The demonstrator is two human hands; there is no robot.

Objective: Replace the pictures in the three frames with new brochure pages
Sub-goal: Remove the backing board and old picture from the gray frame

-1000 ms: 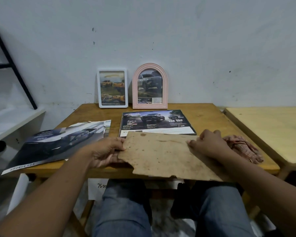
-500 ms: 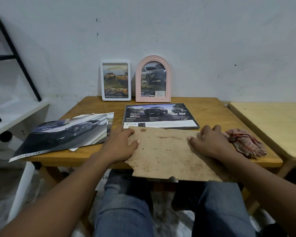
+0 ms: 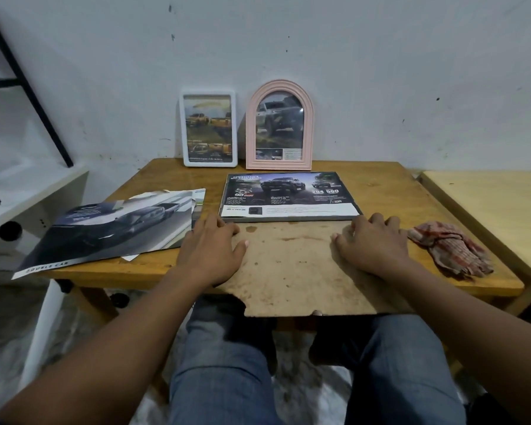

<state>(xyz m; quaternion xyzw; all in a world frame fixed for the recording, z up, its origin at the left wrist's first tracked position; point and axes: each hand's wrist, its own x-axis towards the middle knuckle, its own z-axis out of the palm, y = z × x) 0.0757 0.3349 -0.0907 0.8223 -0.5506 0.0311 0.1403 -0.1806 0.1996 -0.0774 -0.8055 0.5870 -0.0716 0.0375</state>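
A stained brown backing board (image 3: 288, 268) lies on the wooden table (image 3: 390, 191), its near edge hanging over the table front. My left hand (image 3: 212, 250) rests on its left edge with fingers stretched flat. My right hand (image 3: 371, 243) presses on its right part with bent fingers. Just beyond the board's far edge, a dark frame (image 3: 288, 194) with a car brochure page lies flat. A white rectangular frame (image 3: 209, 130) and a pink arched frame (image 3: 279, 124) lean against the wall, each showing a truck picture. Loose brochure pages (image 3: 114, 228) lie at the left.
A crumpled red-and-white cloth (image 3: 451, 253) lies on the table right of my right hand. A second pale wooden table (image 3: 497, 216) stands at the right. A white shelf (image 3: 28, 185) with a black metal bar sits at the left. My knees are under the board.
The board has slid forward onto the table, up to the flat frame. My left hand went from gripping its left edge to lying on top. My right hand stayed on the board.
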